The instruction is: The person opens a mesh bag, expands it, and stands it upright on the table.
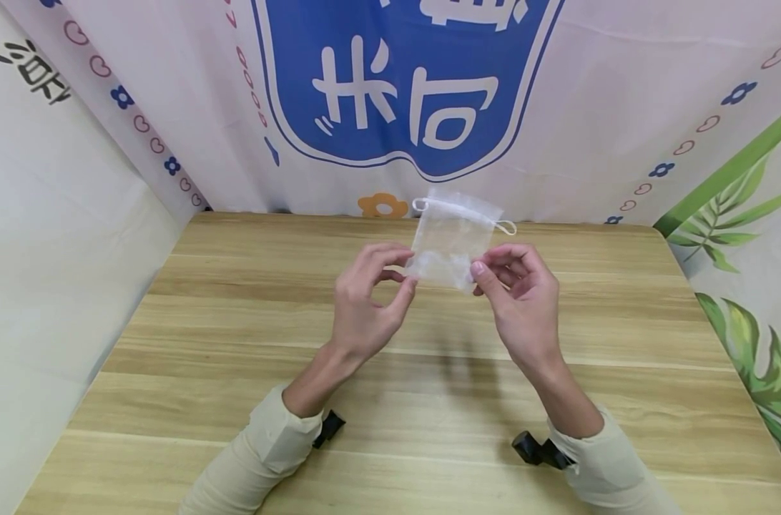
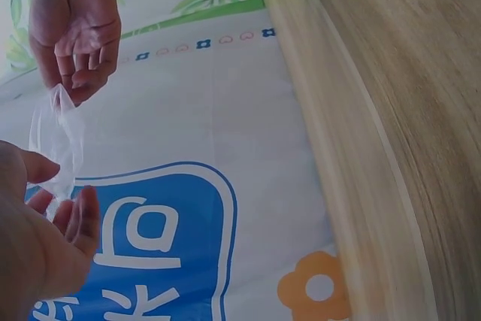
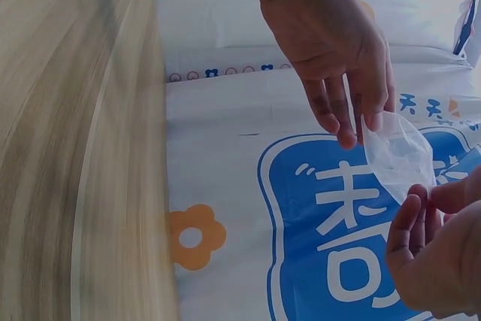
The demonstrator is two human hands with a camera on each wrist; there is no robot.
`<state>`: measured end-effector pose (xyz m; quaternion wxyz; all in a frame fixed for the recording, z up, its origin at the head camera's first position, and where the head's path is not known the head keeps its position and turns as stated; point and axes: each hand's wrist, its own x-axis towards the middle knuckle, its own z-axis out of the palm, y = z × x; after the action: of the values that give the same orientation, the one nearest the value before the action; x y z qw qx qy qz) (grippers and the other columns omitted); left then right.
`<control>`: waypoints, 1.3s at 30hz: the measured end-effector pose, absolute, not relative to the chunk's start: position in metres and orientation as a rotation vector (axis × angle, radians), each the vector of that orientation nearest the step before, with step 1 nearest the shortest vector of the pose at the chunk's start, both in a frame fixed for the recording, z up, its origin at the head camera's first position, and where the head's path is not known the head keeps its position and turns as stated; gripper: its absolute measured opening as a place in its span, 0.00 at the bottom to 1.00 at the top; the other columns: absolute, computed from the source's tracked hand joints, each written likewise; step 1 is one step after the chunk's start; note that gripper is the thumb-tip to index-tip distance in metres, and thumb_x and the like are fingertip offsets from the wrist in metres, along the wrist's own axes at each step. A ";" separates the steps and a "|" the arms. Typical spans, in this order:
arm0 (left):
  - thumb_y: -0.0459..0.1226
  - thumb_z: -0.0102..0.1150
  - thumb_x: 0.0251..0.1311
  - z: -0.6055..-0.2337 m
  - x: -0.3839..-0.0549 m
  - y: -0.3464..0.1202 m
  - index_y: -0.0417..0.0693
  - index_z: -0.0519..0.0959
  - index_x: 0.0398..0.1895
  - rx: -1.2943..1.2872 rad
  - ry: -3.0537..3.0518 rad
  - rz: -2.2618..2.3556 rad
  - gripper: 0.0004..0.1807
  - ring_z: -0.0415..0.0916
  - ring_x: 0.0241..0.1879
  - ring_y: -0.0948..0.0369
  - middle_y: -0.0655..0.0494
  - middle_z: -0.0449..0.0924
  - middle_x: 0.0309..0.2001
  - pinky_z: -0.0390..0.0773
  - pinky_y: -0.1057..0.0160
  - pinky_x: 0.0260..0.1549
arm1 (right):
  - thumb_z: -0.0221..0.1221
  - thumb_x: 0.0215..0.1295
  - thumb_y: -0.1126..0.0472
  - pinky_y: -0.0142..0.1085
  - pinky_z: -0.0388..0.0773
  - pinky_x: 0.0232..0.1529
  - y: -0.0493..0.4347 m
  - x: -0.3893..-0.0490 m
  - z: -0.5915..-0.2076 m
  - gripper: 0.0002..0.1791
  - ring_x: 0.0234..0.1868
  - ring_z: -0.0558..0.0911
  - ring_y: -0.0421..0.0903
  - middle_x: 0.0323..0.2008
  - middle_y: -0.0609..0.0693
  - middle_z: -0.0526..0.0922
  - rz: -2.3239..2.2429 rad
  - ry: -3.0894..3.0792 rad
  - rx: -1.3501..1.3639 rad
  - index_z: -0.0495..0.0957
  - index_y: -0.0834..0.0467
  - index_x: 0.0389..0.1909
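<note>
A small sheer white drawstring bag (image 1: 451,239) is held up over the far part of the table, its corded end pointing away from me. White cord loops (image 1: 506,227) stick out at both sides of that end. My right hand (image 1: 526,300) pinches the near right corner between thumb and fingers. At the left edge, my left hand (image 1: 367,300) has its curved thumb and fingers around the near corner, with a gap showing between the tips. In the right wrist view the bag (image 3: 400,155) spans between both hands and looks gathered.
The wood-grain table (image 1: 236,343) reaches back to a white curtain (image 1: 571,143) with a blue printed badge. Black wrist devices (image 1: 329,429) are strapped at both sleeves. A leaf-patterned cloth (image 1: 751,286) hangs at the right.
</note>
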<state>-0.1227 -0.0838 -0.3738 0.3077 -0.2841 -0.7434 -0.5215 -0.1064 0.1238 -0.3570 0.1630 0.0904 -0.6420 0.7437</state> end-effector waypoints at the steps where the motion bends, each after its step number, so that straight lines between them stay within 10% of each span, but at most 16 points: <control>1: 0.21 0.67 0.62 -0.373 -0.123 -0.084 0.29 0.83 0.49 -0.740 -1.972 -1.368 0.13 0.87 0.45 0.47 0.35 0.85 0.50 0.91 0.66 0.42 | 0.63 0.68 0.80 0.31 0.87 0.36 0.124 -0.106 -0.357 0.13 0.36 0.86 0.41 0.39 0.49 0.86 2.124 -1.830 0.261 0.79 0.61 0.46; 17: 0.24 0.70 0.63 -0.375 -0.123 -0.086 0.34 0.84 0.35 -0.653 -1.934 -1.250 0.03 0.85 0.32 0.51 0.41 0.87 0.33 0.89 0.58 0.26 | 0.64 0.68 0.80 0.29 0.87 0.35 0.121 -0.103 -0.360 0.13 0.35 0.86 0.40 0.38 0.46 0.87 2.087 -1.876 0.362 0.78 0.64 0.47; 39: 0.29 0.65 0.62 -0.370 -0.125 -0.095 0.31 0.81 0.51 -0.765 -1.973 -1.392 0.15 0.86 0.42 0.48 0.38 0.87 0.44 0.88 0.65 0.28 | 0.65 0.66 0.80 0.25 0.85 0.37 0.128 -0.110 -0.361 0.13 0.38 0.86 0.39 0.38 0.44 0.88 1.947 -1.888 0.468 0.75 0.77 0.48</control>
<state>-0.1253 -0.0954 -0.3700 0.2995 -0.2881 -0.7433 -0.5242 -0.1097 0.1285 -0.3611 0.1936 0.1668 -0.6729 0.6941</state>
